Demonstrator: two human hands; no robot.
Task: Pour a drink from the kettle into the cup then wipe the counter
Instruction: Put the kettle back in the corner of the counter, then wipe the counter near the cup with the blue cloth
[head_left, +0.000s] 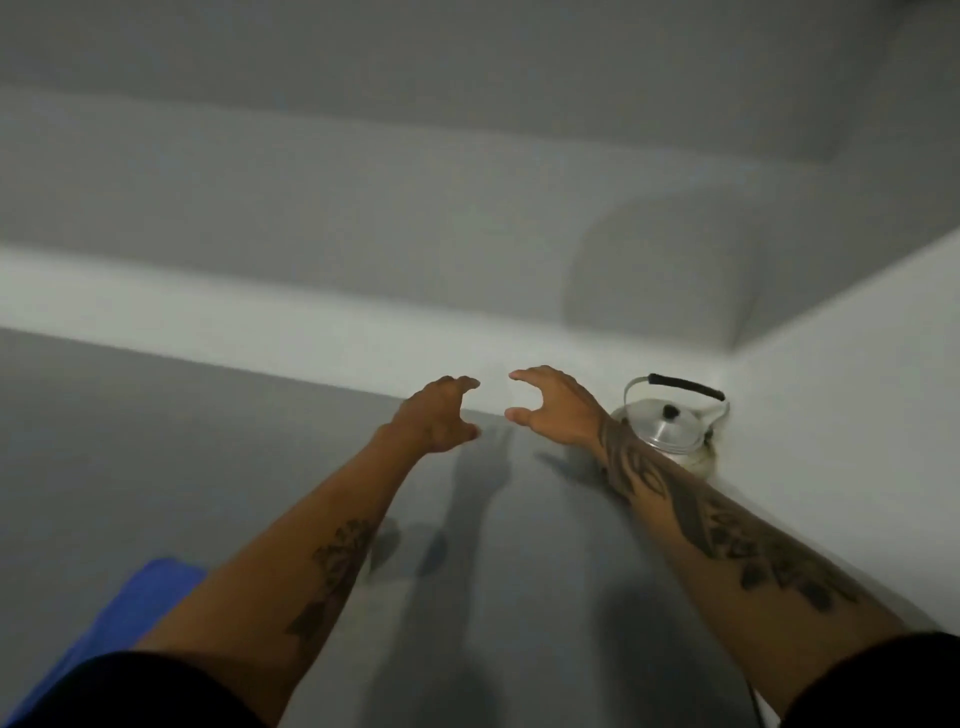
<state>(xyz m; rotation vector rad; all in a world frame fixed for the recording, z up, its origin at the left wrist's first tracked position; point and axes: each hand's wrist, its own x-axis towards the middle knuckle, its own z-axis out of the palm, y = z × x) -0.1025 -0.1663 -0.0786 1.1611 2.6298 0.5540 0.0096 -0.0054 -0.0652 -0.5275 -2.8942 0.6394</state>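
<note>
A metal kettle (670, 431) with a black-wrapped handle and black lid knob stands in the counter's far right corner, against the white wall. My right hand (553, 410) hovers just left of it, fingers curled apart, holding nothing; my forearm covers the kettle's lower left. My left hand (439, 415) is stretched out beside it, a short gap between the two, fingers also apart and empty. A blue cloth (130, 618) lies on the grey counter (208, 467) at the near left, partly under my left arm. No cup is visible.
White walls (857, 389) border the counter at the back and along the right side, meeting in the corner behind the kettle. The frame is motion-blurred. Shadows of my arms fall on the counter's middle.
</note>
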